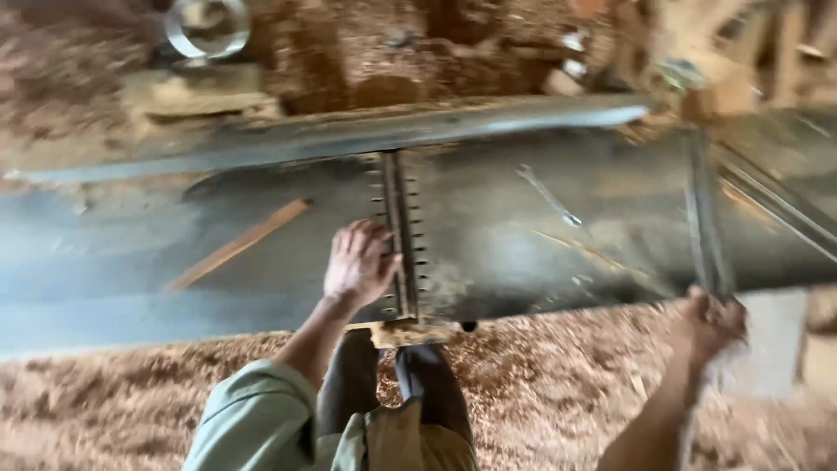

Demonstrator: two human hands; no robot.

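Lying aslant on the metal table, a wooden strip sits left of the left hand, whose spread fingers press beside the toothed slot. Right hand (blurred; grip cannot be told) meets a bar at the near edge. Sawdust floor lies open below.

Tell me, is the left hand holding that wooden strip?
No, the left hand rests by the slot; the strip lies apart.
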